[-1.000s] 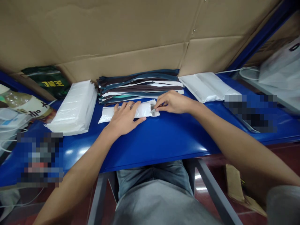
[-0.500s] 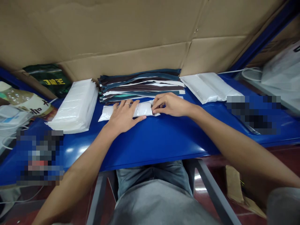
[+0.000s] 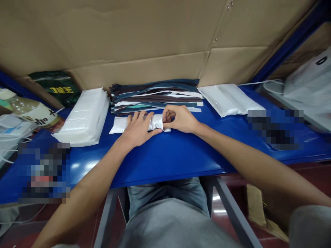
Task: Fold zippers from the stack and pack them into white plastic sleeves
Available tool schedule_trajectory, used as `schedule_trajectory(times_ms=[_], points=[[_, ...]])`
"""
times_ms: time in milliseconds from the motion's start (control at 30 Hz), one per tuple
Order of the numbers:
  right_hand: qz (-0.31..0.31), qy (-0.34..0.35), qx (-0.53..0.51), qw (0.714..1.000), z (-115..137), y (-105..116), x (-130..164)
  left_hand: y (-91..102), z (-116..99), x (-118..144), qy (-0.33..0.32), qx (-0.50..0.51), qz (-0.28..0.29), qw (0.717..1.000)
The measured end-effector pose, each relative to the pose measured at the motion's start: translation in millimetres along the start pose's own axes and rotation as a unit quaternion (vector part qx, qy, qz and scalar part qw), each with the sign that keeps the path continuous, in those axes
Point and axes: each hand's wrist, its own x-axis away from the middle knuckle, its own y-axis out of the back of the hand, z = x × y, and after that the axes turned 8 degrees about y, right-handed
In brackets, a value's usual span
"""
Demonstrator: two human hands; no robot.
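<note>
Fingers first: our left hand (image 3: 138, 129) lies flat and spread on the pouch (image 3: 121, 124), palm down, closed on nothing — a press that keeps the slippery plastic from sliding on the table (image 3: 181, 151). Our right hand (image 3: 181, 119) is curled at the pouch's right end, fingertips pinched on the flap there, so the end stays folded over while the left pins the body. The pouch itself lies lengthwise on the blue top, just in front of us, its left tip free and bare.

Just behind it sits the strip stack (image 3: 155, 96) — dark, teal and white bands laid flat and parallel to the pouch, near enough to reach without shifting. To the left, a bag pile (image 3: 84, 117) is squared up beside the stack; to the right, a second white pile (image 3: 229, 98) lies angled, apart from both hands. Cardboard (image 3: 142, 41) walls off the back, so nothing slips off the far edge.
</note>
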Motion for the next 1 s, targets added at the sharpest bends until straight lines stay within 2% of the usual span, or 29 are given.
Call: schedule_trajectory(times_ms=[167, 300, 400, 533, 600, 733, 833, 900, 1000], points=[[0.051, -0.027, -0.054, 0.997, 1, 13, 4, 2.9, 0, 1, -0.002, -0.008, -0.019, 1.0], [0.006, -0.007, 0.039, 0.999, -3, 10, 0, 2.8, -2, 2, -0.008, -0.022, -0.019, 1.0], [-0.005, 0.001, 0.119, 0.993, -5, 5, -5, 0.9, -2, 2, -0.016, -0.027, -0.023, 0.999], [-0.02, 0.002, 0.131, 0.991, -6, 5, -8, -2.1, 0, 3, -0.02, -0.019, -0.026, 0.999], [-0.007, 0.007, 0.124, 0.992, -5, 5, -7, -3.2, 0, 4, -0.021, -0.014, -0.033, 0.999], [0.056, 0.036, 0.101, 0.993, -4, 5, -5, -3.5, -3, 4, -0.022, -0.011, -0.047, 0.999], [0.09, 0.057, 0.086, 0.99, -6, 13, -5, -1.6, -7, 5, -0.042, 0.007, -0.056, 0.998], [0.082, 0.052, 0.096, 0.991, -9, 23, -5, -0.6, -10, 5, -0.059, 0.019, -0.052, 0.997], [0.006, -0.005, 0.168, 0.986, -10, 37, -5, -0.8, -14, 6, -0.065, 0.022, -0.028, 0.997]])
